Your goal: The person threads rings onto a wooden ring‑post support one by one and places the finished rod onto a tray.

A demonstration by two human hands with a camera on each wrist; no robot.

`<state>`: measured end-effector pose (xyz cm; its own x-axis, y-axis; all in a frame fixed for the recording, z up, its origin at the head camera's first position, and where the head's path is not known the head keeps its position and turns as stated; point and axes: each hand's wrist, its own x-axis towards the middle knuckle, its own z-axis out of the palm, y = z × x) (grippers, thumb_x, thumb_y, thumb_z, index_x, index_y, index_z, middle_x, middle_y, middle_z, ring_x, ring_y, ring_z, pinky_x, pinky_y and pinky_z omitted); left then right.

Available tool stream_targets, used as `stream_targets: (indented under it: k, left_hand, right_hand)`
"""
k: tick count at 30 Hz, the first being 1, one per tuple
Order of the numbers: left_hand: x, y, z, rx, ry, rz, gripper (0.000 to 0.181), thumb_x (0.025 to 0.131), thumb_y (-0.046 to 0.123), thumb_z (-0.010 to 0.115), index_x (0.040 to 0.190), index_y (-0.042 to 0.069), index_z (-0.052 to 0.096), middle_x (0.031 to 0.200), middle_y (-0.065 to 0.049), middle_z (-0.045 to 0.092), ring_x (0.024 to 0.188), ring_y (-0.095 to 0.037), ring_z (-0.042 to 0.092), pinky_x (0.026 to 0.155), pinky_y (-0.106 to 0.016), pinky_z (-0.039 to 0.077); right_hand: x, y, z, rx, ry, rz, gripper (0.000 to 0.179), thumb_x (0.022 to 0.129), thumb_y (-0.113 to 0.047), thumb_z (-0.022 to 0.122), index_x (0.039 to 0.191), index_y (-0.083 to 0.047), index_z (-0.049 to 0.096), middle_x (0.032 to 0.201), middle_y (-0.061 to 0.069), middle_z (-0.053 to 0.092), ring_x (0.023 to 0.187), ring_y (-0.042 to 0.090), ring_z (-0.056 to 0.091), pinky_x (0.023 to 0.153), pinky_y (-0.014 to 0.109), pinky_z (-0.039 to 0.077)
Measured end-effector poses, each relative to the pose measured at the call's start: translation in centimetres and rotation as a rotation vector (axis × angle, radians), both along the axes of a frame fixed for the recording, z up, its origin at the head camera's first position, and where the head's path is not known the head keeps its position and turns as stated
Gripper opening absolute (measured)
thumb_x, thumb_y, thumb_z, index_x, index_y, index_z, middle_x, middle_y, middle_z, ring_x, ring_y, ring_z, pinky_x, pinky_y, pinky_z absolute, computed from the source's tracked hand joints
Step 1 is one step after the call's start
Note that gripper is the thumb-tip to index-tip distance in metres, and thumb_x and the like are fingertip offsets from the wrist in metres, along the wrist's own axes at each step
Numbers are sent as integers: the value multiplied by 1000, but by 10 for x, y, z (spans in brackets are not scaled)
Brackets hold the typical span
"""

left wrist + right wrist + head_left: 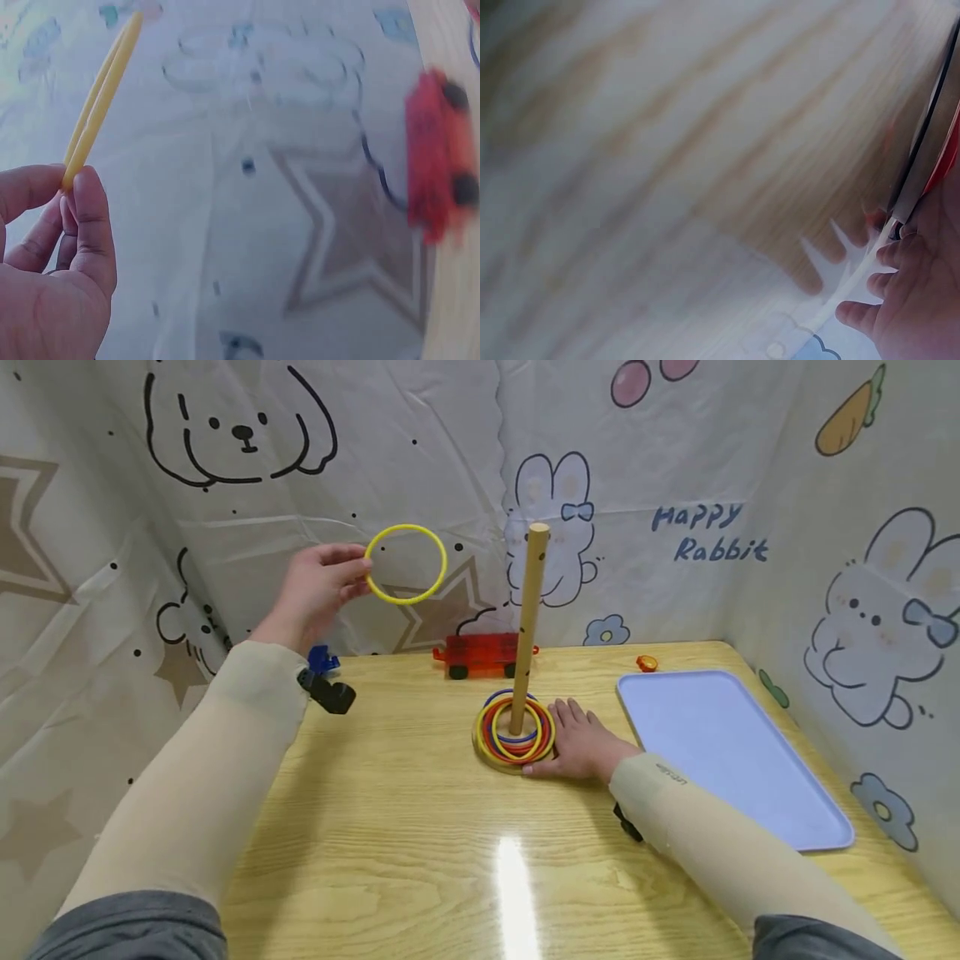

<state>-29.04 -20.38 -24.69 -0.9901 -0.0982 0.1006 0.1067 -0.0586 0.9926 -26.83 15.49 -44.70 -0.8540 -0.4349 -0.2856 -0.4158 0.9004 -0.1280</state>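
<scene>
Raised over the back left of the table, my left hand (318, 581) pinches a thin yellow ring (408, 601) by its near side, between thumb and fingers. The left wrist view shows the ring (105, 97) almost edge-on above the fingertips. Right of it stands an upright wooden peg (529, 627) on a round base (501, 766). Several red, yellow and blue rings (487, 745) lie around the foot of the peg. My right hand (581, 747) rests on the table with fingers spread, its thumb and forefinger against the base's right edge.
Behind the peg is a red toy wagon (480, 650) with black wheels. A blue toy piece (322, 658) is near the left wrist. To the right lies a pale blue tray (712, 735), with a small orange piece (647, 663) behind it. Printed cloth walls (420, 452) enclose the table.
</scene>
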Motion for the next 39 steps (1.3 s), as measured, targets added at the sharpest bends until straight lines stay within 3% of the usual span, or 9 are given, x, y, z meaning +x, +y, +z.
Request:
stream_targets:
  k: [5, 10, 13, 16, 22, 26, 30, 34, 39]
  left_hand:
    - [3, 37, 20, 76, 39, -63, 9, 100, 0, 65, 109, 1, 67, 108, -10, 58, 90, -19, 58, 77, -21, 57]
    - [14, 69, 38, 115, 112, -151, 10, 100, -2, 64, 110, -1, 68, 108, -12, 59, 91, -20, 59, 81, -24, 58]
    - [20, 84, 43, 79, 126, -174, 13, 100, -1, 64, 113, -2, 68, 108, -12, 59, 93, -22, 60, 85, -27, 58]
    - [18, 99, 40, 22, 79, -168, 16, 100, -1, 65, 115, -3, 69, 107, -11, 61, 93, -22, 61, 88, -30, 58]
    - [4, 120, 9, -114, -49, -165, 21, 101, 0, 65, 121, -3, 67, 113, -12, 62, 95, -23, 63, 89, -32, 58]
    - [1, 128, -23, -213, -99, -206, 20, 102, 2, 64, 121, -3, 67, 116, -15, 62, 102, -28, 63, 92, -35, 58]
    - [-1, 131, -56, -304, -130, -217, 17, 102, 2, 63, 117, -3, 68, 111, -13, 63, 95, -24, 62, 90, -38, 58]
    - [-2, 131, -84, -330, -167, -221, 18, 101, 2, 63, 117, -5, 68, 107, -13, 64, 91, -22, 61, 89, -40, 58]
    - [0, 132, -111, -341, -231, -255, 20, 102, 3, 63, 119, -7, 66, 109, -14, 65, 101, -29, 66, 94, -42, 58]
  right_hand:
    - [0, 0, -1, 17, 11, 2, 128, 86, -85, 53, 161, 9, 10, 167, 30, 7, 154, 47, 5, 123, 61, 15]
    - [1, -1, 0, 19, 9, 9, 127, 87, -84, 53, 161, 10, 11, 167, 31, 8, 154, 48, 6, 122, 61, 16]
    - [2, -2, 2, 19, 15, 17, 126, 87, -84, 53, 160, 10, 12, 166, 31, 9, 153, 48, 6, 122, 61, 17]
    - [3, -3, 3, 19, 26, 18, 126, 87, -84, 54, 160, 11, 12, 166, 32, 9, 153, 49, 7, 122, 61, 18]
    - [3, -2, 3, 21, 29, 15, 127, 87, -83, 54, 160, 11, 13, 166, 32, 10, 153, 49, 8, 122, 61, 18]
    - [1, -2, 2, 30, 28, 16, 127, 86, -84, 53, 160, 10, 13, 166, 31, 10, 153, 49, 8, 122, 60, 18]
    - [0, -2, 1, 36, 29, 16, 127, 86, -85, 52, 160, 10, 13, 166, 31, 10, 153, 49, 8, 122, 60, 19]
    - [0, -1, 2, 37, 23, 15, 127, 86, -85, 52, 160, 10, 12, 166, 31, 10, 153, 48, 8, 122, 60, 18]
    - [1, -1, 3, 34, 11, 11, 128, 86, -86, 51, 160, 11, 13, 166, 32, 9, 153, 49, 7, 122, 61, 17]
